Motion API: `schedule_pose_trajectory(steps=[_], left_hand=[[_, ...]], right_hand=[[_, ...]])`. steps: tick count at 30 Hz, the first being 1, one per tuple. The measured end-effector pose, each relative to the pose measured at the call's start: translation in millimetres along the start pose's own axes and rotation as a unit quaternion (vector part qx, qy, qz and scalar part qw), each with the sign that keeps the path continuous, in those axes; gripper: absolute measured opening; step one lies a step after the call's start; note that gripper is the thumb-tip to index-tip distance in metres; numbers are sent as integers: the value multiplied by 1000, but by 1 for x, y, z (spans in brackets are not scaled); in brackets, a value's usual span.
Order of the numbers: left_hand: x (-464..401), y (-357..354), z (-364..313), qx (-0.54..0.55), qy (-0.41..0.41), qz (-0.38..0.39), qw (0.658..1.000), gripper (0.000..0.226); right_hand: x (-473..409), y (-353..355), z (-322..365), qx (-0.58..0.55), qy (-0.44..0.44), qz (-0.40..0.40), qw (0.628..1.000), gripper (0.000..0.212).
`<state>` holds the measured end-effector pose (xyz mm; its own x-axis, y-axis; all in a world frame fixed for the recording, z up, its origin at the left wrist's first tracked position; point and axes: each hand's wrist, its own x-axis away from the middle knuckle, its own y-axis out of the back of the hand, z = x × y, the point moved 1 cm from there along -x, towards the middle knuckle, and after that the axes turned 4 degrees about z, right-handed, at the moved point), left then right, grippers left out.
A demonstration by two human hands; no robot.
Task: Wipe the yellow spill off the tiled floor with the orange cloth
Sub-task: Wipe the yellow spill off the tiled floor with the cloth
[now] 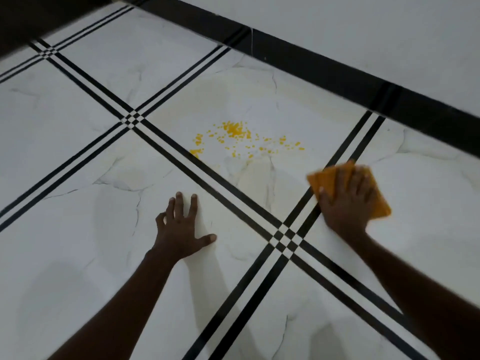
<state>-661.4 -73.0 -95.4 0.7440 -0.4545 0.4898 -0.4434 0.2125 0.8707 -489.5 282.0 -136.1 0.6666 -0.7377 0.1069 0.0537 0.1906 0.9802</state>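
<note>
Right hand [345, 201] flat, fingers spread, pressing orange cloth [324, 179]; left hand [179, 227] splayed, bracing on floor [78, 152]. Sweep across yellow spill [241, 139], gathering inward.

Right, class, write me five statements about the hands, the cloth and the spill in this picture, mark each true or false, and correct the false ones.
1. The right hand presses flat on the orange cloth. True.
2. The orange cloth covers the yellow spill. False: the cloth lies to the right of the spill, apart from it.
3. The left hand rests with fingers spread on the tiled floor. True.
4. The left hand holds a second cloth. False: it holds nothing.
5. The spill is one solid puddle. False: it is scattered yellow specks and drops.
</note>
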Motion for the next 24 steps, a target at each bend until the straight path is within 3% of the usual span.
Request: schedule_pose_trajectory(steps=[3,5,8,11,15,17,21,24], left_hand=[[-1,5,-3,-13,0,47,999,125],[-2,12,-2,-10,-1,68,998,129],[-1,14,2,-1,-5,67,998,131],[2,12,7,19,-13,52,998,128],[-1,17,29,22,-16,-14,1000,124],[-7,24,52,3,18,6,1000,136],[-18,27,89,-31,75,64,995,159],[-24,26,93,30,116,96,988,167]], right_hand=[[-66,-1,44,-56,-92,-1,994,87],[-77,-11,100,-71,-83,-5,994,88],[-37,-29,175,-23,86,-4,996,80],[11,-32,161,-8,201,3,980,75],[19,-12,60,4,125,2,992,77],[-16,-1,40,14,53,29,998,81],[-93,2,105,-41,-6,35,999,89],[-98,-20,184,-25,62,18,998,83]])
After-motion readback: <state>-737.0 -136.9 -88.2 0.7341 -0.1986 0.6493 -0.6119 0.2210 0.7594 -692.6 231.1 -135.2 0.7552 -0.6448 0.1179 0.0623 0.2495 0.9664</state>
